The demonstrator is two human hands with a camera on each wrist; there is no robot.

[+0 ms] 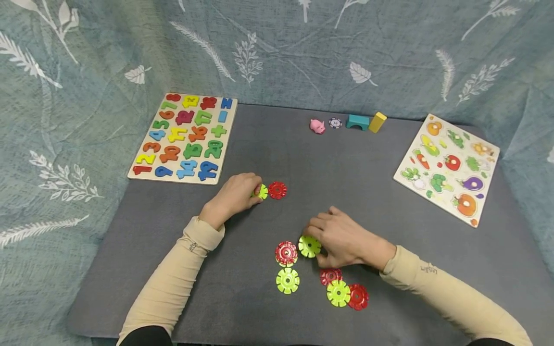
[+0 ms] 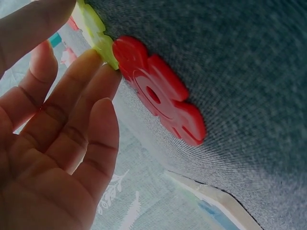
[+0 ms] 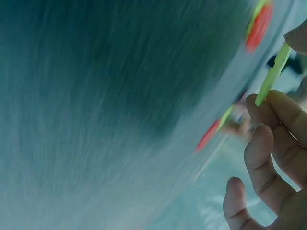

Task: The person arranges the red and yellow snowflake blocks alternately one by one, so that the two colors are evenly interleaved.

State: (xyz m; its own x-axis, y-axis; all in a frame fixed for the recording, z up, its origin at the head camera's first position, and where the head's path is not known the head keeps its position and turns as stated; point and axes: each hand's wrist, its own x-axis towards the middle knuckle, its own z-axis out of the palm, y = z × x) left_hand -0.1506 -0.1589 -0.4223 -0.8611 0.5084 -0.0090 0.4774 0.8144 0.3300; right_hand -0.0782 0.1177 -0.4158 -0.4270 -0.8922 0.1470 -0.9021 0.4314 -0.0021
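Near the table's middle my left hand (image 1: 238, 194) pinches a yellow-green notched disc (image 1: 262, 191) between thumb and fingers. A red notched disc (image 2: 153, 91) joins onto that green disc's edge in the left wrist view. My right hand (image 1: 339, 238) holds another yellow-green notched disc (image 3: 274, 74) by its edges, raised off the table in the right wrist view. Close to it on the table are a red disc (image 1: 286, 253) and a yellow-green one (image 1: 287, 280) below. Partly under my right hand's side lies a red disc (image 1: 331, 276), touching a green disc (image 1: 338, 293) and another red disc (image 1: 358, 297).
A number puzzle board (image 1: 222, 165) lies at the left back, and a vegetable puzzle board (image 1: 407, 169) at the right. Along the back edge stand a pink pig (image 1: 318, 126), a poker chip (image 1: 335, 123), a teal arch block (image 1: 358, 122) and a yellow block (image 1: 378, 122).
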